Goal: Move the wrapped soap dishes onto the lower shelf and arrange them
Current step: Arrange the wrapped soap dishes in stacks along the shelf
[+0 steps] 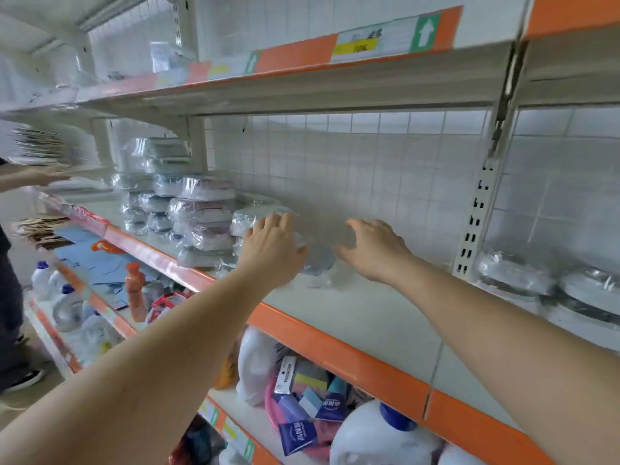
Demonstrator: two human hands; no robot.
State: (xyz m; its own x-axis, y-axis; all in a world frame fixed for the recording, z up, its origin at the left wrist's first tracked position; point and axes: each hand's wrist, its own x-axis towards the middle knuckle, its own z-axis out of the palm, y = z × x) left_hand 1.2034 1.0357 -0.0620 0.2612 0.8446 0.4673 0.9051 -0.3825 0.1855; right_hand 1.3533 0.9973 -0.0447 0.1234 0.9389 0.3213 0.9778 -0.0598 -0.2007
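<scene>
A white-tiled wall is seen behind orange-edged shop shelving. On the middle shelf (369, 317), the left hand (271, 250) is laid with curled fingers on a wrapped soap dish (315, 263), though whether it is truly gripped cannot be told; the right hand (372, 250) is held spread just beside it, touching nothing visibly. The arranging step appears to be in hand: the dish is probably to be pushed against the stacked wrapped dishes (198, 216) on the left. Below, bottles and packets (302, 407) are kept.

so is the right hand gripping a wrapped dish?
No, the right hand hovers with fingers spread above the shelf, apart from the wrapped soap dish.
</scene>
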